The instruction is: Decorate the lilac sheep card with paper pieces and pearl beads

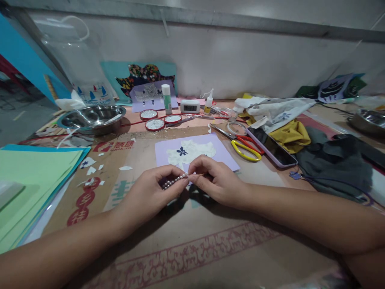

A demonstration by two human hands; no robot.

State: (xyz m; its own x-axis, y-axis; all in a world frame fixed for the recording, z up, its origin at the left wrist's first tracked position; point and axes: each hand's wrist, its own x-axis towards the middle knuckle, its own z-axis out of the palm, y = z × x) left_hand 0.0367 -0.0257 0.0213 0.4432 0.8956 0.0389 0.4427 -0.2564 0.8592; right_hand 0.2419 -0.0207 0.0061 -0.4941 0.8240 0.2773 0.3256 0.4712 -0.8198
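Three red-rimmed dishes [155, 129] of pale bits sit near a steel bowl [105, 127] as the left hand [153, 186] and right hand [218, 182] share a pinching grip on a bead strand [174, 182]. Its long axis slants rightward and away, above printed cardboard [210, 249] on a desk [284, 172] facing a pale wall [216, 64].

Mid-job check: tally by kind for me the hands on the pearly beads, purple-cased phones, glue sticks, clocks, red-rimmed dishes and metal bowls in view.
Left hand and right hand on the pearly beads: 2
Purple-cased phone: 1
Glue stick: 1
Clock: 1
Red-rimmed dishes: 3
Metal bowls: 2
Total: 10
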